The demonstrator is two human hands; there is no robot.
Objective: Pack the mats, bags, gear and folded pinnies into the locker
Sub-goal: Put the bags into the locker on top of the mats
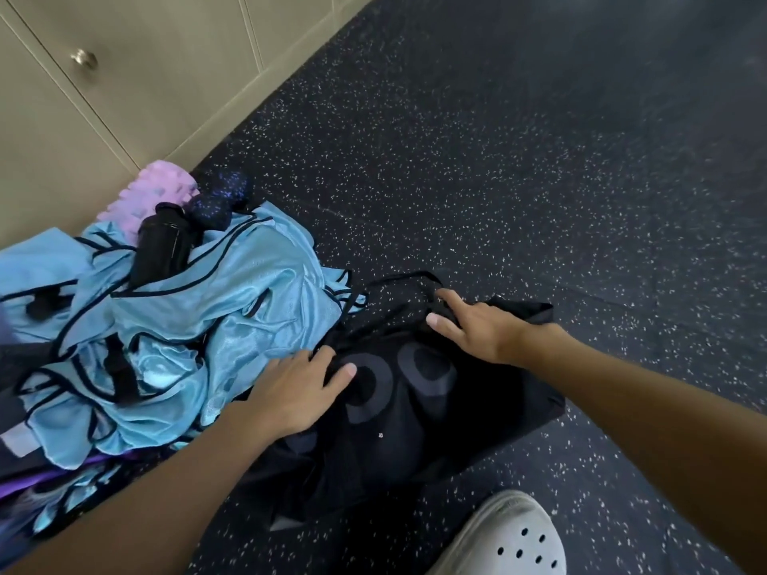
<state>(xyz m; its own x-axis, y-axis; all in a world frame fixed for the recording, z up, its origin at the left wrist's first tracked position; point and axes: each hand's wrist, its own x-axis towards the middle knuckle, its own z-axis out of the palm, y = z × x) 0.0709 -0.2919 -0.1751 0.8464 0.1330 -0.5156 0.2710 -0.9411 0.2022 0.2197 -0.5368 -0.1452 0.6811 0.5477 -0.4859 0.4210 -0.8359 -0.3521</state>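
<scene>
We record a dark rubber floor (498,159) flecked with pale specks, evenly lit. Beige locker doors (145,76) line its upper-left edge; one carries a round metal knob (84,58).

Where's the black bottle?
Head view, left side: the black bottle lies atop the blue pinnies, just below the pink foam roller, near the lockers.

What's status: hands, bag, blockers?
Left hand and right hand rest on black bag, on floor. Blue pinnies heaped unfolded alongside. Locker doors shut.
</scene>
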